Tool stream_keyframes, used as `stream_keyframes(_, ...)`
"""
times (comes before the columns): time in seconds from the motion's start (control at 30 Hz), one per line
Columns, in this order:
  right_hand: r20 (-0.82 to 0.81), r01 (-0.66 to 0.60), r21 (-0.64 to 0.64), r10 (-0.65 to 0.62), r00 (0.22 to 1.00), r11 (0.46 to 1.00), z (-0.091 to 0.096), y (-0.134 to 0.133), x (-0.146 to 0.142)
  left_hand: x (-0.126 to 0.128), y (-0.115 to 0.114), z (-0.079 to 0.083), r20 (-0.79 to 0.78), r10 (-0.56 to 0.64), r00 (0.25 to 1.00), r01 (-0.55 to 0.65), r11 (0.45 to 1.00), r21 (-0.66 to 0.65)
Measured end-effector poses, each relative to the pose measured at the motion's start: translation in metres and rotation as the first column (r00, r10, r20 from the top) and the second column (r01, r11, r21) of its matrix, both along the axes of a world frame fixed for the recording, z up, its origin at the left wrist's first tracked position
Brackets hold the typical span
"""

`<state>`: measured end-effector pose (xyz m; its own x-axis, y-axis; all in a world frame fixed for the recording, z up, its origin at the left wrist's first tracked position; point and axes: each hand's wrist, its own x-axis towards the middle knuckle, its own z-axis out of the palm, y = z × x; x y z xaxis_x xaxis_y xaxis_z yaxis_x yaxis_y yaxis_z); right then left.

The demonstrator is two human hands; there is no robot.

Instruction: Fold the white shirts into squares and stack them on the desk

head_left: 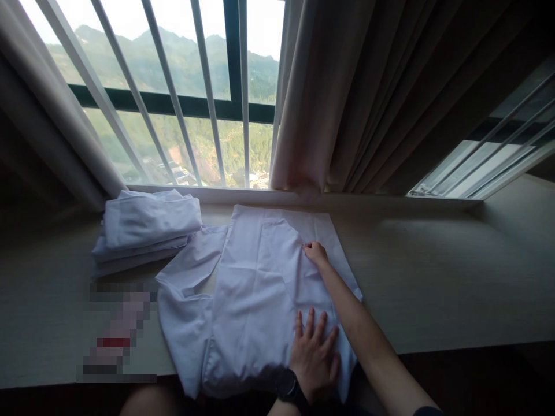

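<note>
Right hand (315,252): arm stretched forward, grip pressed together, fingertips pinching a folded edge of the white cloth garment (260,289) near its far right part.

Left hand (314,355): grip spread, palm down, fingers fanned and lying flat on the near right part of the same garment. A black wristwatch (288,386) sits on this wrist.

White cloth garment: laid flat on the pale wood-grain desk (433,277), in the middle of it, far edge close to the window sill. Right side folded over the body; one short sleeve (191,266) juts out to the left; near hem hangs slightly over the desk's front edge.

Stack of folded white garments (147,228): on the desk to the far left of the spread garment, just beside the jutting sleeve, several layers high.

Blurred patch (117,335): on the desk near the left front, contents impossible to tell.

Window with slanted white bars (173,86): behind the desk, green hills beyond it.

Beige pleated curtain (347,98): hangs right of that window, its hem meeting the sill behind the garment.
</note>
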<state>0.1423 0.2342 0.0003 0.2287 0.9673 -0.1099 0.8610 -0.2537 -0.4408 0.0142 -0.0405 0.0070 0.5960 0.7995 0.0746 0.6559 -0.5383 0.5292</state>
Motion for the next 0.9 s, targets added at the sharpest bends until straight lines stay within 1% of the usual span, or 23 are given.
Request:
stream_keyframes(0.1, 0.037, 0.031, 0.020, -0.031, 0.999, 0.999, 0.000, -0.002, 0.001, 0.000, 0.000, 0.001, 0.019, 0.007, 1.000, -0.007, 1.000, -0.004)
stream_keyframes(0.2, 0.046, -0.001, 0.043, -0.001, 0.999, 0.999, 0.002, -0.002, 0.000, 0.001, -0.001, 0.001, 0.019, 0.012, 1.000, -0.012, 1.000, 0.001)
stream_keyframes(0.3, 0.033, -0.094, 0.075, 0.092, 0.995, 0.993, 0.004, -0.003, 0.004, 0.001, 0.000, 0.001, 0.008, 0.022, 1.000, -0.022, 1.000, 0.005)
stream_keyframes(0.4, 0.044, -0.214, 0.094, 0.210, 0.977, 0.972, 0.002, -0.009, 0.015, 0.001, 0.000, 0.002, 0.002, 0.040, 0.999, -0.040, 0.999, 0.004)
stream_keyframes(0.47, 0.102, -0.273, 0.109, 0.263, 0.959, 0.956, -0.001, -0.017, 0.023, 0.001, 0.000, 0.002, 0.001, 0.046, 0.999, -0.046, 0.999, 0.002)
stream_keyframes(0.57, 0.241, -0.330, 0.134, 0.292, 0.926, 0.935, -0.002, -0.028, 0.025, 0.001, -0.001, 0.001, 0.008, 0.053, 0.999, -0.053, 0.999, 0.002)
stream_keyframes(0.63, 0.340, -0.346, 0.141, 0.283, 0.897, 0.928, 0.000, -0.035, 0.020, 0.001, -0.001, -0.001, 0.006, 0.061, 0.998, -0.061, 0.998, 0.012)
stream_keyframes(0.73, 0.437, -0.371, 0.189, 0.260, 0.861, 0.909, 0.005, -0.045, 0.000, 0.002, -0.001, -0.007, -0.007, 0.064, 0.998, -0.064, 0.997, 0.046)
stream_keyframes(0.8, 0.449, -0.447, 0.202, 0.323, 0.833, 0.871, 0.003, -0.053, -0.017, 0.003, -0.001, -0.010, -0.016, 0.067, 0.998, -0.065, 0.995, 0.072)
stream_keyframes(0.87, 0.420, -0.529, 0.149, 0.431, 0.799, 0.835, -0.002, -0.060, -0.034, 0.004, 0.000, -0.012, -0.025, 0.066, 0.997, -0.064, 0.994, 0.092)
stream_keyframes(0.9, 0.395, -0.553, 0.111, 0.474, 0.787, 0.826, -0.005, -0.063, -0.040, 0.004, 0.000, -0.013, -0.030, 0.063, 0.998, -0.060, 0.993, 0.100)
